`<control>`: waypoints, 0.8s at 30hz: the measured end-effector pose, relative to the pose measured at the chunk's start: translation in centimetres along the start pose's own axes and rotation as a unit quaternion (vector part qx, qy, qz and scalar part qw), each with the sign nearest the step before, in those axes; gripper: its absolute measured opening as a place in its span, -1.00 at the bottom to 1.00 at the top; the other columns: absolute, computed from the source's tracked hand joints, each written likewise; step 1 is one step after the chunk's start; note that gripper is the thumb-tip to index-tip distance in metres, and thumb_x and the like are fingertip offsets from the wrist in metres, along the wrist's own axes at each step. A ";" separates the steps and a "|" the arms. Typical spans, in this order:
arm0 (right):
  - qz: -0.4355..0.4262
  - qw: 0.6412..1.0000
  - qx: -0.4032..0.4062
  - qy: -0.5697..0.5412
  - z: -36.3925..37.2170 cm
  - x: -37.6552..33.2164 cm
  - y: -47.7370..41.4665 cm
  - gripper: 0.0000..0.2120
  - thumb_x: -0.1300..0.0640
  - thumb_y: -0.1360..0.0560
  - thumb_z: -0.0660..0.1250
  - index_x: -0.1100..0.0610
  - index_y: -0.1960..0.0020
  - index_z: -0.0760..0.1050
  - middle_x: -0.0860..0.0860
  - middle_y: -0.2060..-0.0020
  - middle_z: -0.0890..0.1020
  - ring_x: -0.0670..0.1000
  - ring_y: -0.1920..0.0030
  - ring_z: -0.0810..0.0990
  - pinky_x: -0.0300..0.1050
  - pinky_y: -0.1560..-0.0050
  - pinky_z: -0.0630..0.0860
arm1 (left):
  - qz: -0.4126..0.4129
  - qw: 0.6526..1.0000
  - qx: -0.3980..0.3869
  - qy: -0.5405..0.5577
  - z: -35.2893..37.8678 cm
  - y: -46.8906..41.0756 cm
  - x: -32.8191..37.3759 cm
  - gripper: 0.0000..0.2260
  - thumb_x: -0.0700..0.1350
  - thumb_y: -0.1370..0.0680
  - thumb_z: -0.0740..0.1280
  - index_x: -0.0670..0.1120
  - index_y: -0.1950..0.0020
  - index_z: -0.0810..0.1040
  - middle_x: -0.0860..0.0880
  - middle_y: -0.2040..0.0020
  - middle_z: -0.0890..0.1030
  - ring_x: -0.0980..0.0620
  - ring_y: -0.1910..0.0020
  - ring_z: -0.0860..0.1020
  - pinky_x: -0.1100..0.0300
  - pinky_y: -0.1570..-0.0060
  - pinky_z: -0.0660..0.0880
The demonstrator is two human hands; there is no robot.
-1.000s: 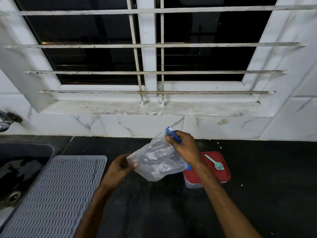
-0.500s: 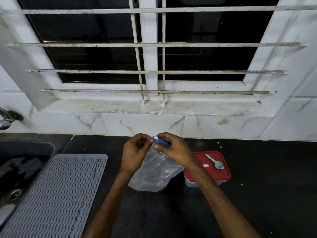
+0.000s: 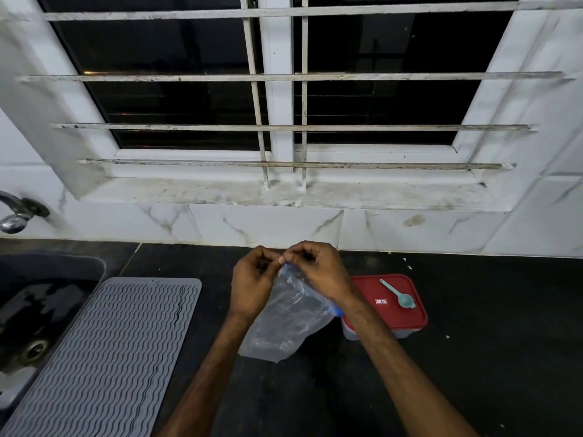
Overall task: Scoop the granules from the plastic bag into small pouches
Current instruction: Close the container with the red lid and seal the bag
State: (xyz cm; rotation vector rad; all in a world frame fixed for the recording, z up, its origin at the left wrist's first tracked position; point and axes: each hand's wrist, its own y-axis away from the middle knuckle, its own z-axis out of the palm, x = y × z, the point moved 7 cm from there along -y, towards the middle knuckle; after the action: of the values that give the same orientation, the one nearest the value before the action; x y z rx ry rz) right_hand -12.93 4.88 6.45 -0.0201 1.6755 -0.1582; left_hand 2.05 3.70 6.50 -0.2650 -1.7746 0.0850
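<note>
As both curl, left hand (image 3: 252,287), right hand (image 3: 318,269) pinch bag (image 3: 284,326) (top)

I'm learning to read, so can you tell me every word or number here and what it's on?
Small sticker on the red lid: printed marks, too small and blurred to read.
Plastic bag, teal spoon, grey mat: no writing that I can see.

Clear crinkled plastic bag (image 3: 285,323); glossy red lid (image 3: 391,302); ribbed grey mat (image 3: 107,351).
</note>
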 end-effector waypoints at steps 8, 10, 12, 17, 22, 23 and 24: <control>-0.019 0.998 -0.021 0.061 0.3 -0.2 -0.1 -0.96 0.18 -0.47 0.47 0.09 0.09 0.67 -0.03 0.19 0.72 -0.06 0.12 0.69 -0.19 0.01 0.60 | 0.023 1.000 0.004 -0.019 0.4 0.5 -0.3 -0.90 -0.12 -0.62 0.29 -0.08 0.07 0.55 -0.03 0.17 0.63 -0.03 0.14 0.60 0.07 0.10 0.53; -0.021 0.996 -0.008 0.089 0.3 -0.1 -0.2 -0.97 0.17 -0.47 0.46 0.11 0.08 0.66 -0.05 0.20 0.72 -0.09 0.14 0.68 -0.24 0.05 0.58 | 0.031 0.999 0.029 -0.032 0.0 0.3 -0.4 -0.88 -0.13 -0.63 0.26 -0.09 0.08 0.51 -0.05 0.20 0.58 0.02 0.21 0.53 0.09 0.17 0.46; -0.016 0.992 0.005 0.122 0.0 0.0 -0.1 -0.97 0.16 -0.48 0.46 0.11 0.10 0.66 -0.06 0.21 0.71 -0.12 0.17 0.66 -0.26 0.07 0.56 | 0.018 0.998 0.066 -0.014 -0.8 0.1 -0.6 -0.89 -0.15 -0.64 0.25 -0.13 0.06 0.48 -0.04 0.19 0.55 0.07 0.21 0.48 0.13 0.16 0.43; 0.015 0.986 0.030 0.165 -2.6 1.8 -0.1 -0.91 0.19 -0.48 0.45 0.03 0.18 0.62 -0.08 0.26 0.68 -0.12 0.22 0.62 -0.15 0.06 0.57 | -0.034 0.988 0.148 0.040 -4.8 -0.5 -2.0 -0.88 -0.10 -0.65 0.22 -0.13 -0.03 0.49 -0.04 0.08 0.55 0.01 0.06 0.51 0.08 0.03 0.47; -0.002 0.987 0.081 0.136 -4.1 1.6 0.6 -0.93 0.23 -0.49 0.43 0.09 0.14 0.61 -0.01 0.18 0.68 -0.17 0.18 0.62 -0.37 0.07 0.50 | -0.065 0.976 0.195 0.076 -6.4 -0.7 -4.1 -0.88 -0.12 -0.65 0.22 -0.14 0.00 0.50 -0.10 0.12 0.55 -0.01 0.12 0.48 0.06 0.09 0.44; -0.014 0.986 0.101 0.132 -4.0 1.4 0.7 -0.90 0.22 -0.49 0.44 0.05 0.16 0.60 0.02 0.15 0.67 -0.13 0.14 0.63 -0.35 0.06 0.51 | -0.075 0.971 0.205 0.094 -6.2 -0.5 -4.3 -0.87 -0.13 -0.66 0.21 -0.14 0.01 0.49 -0.11 0.12 0.54 -0.01 0.12 0.47 0.05 0.08 0.44; -0.016 0.987 0.113 0.111 -3.8 1.5 0.8 -0.88 0.21 -0.49 0.44 0.02 0.17 0.58 0.05 0.11 0.66 -0.07 0.10 0.63 -0.28 0.02 0.55 | -0.087 0.965 0.220 0.115 -6.2 -0.4 -4.7 -0.87 -0.14 -0.66 0.19 -0.13 0.02 0.48 -0.10 0.13 0.52 -0.01 0.13 0.46 0.05 0.08 0.43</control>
State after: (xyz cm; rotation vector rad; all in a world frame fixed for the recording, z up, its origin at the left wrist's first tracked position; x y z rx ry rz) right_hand -16.79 5.84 5.30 0.1457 1.8701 -0.3857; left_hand 8.92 1.71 3.49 0.1958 -1.4951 0.3065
